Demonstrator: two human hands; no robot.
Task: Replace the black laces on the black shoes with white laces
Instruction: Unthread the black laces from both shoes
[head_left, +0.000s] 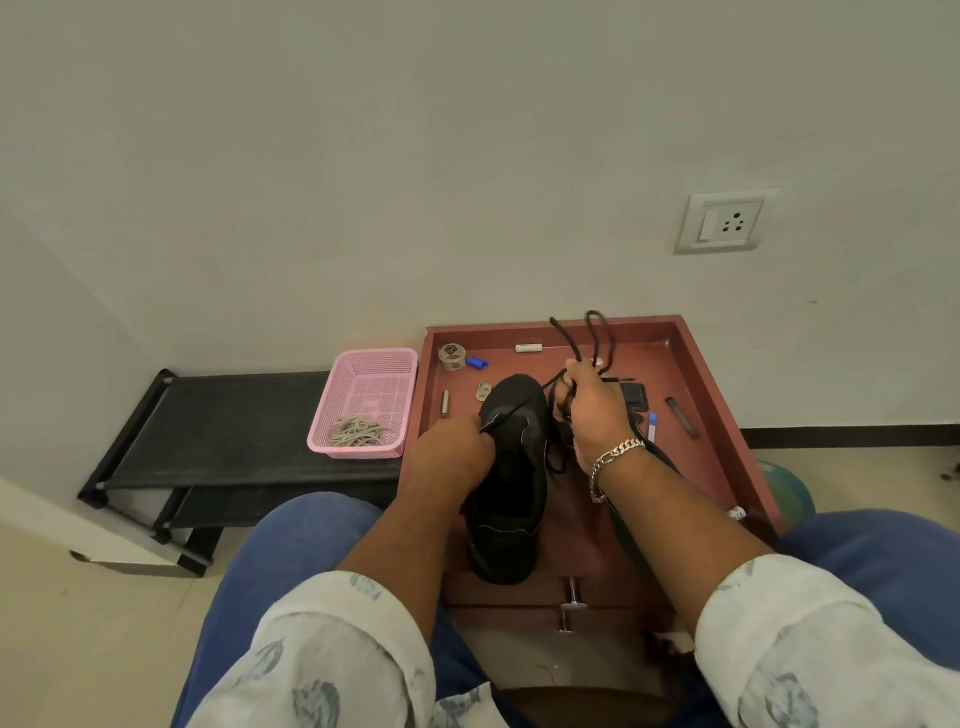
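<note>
We sit facing a plain wall with a white wall socket (722, 222) on it. Below us is a red-brown counter (717, 395) with a raised rim all around. To its left is a low black rack (228, 431), and a pink basket (363, 400) sits on the rack, just beside the counter. In the near corner of the basket lies a bundle of pale laces (356, 431).

A black shoe (511, 499) lies in the middle of the counter with its toe pointing away from us. A second black shoe (644, 499) lies to its right, mostly hidden under our right arm.

Our left hand (447, 452) rests on the left side of the black shoe. Its fingers are closed on a short end of the black lace (592, 338) at the edge of the shoe. Our right hand (597, 410) is held above the shoe. Its fingers are closed around a bunch of the same lace, and loops of it stick up past the far rim of the counter. One part of the lace runs tight from this hand down to the left hand. A silver bracelet (613, 457) hangs on our right wrist.

Small things lie on the far part of the counter: a tape roll (450, 356), a blue cap (476, 362) just beside it, and a small white tube (529, 347).
</note>
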